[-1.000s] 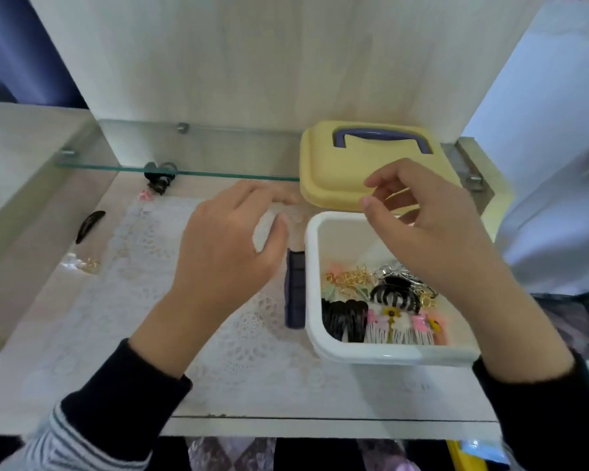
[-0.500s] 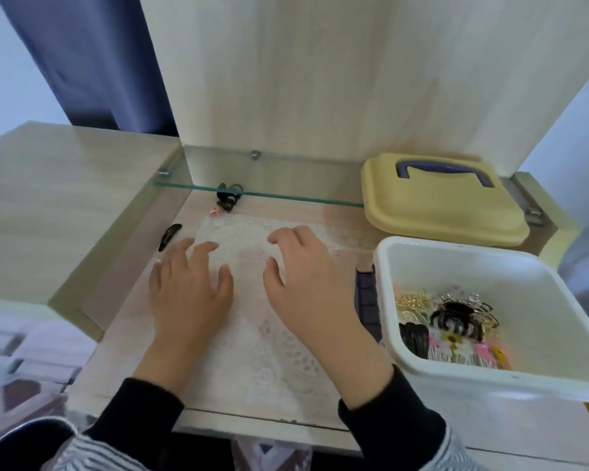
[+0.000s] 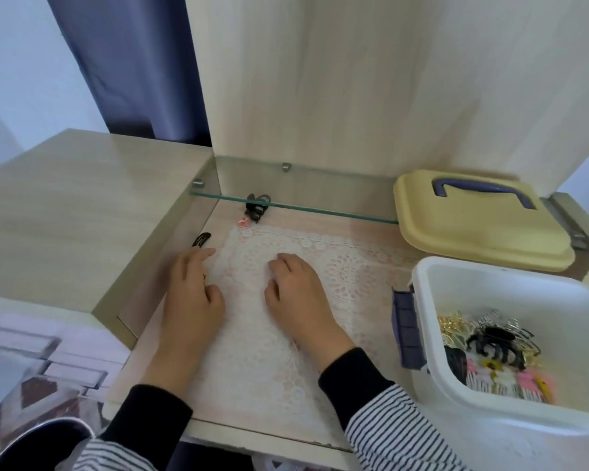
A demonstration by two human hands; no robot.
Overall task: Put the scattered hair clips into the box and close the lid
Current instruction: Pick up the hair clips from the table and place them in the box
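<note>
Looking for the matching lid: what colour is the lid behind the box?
Pale yellow lid with a blue-purple handle, clearest in the head view.
</note>
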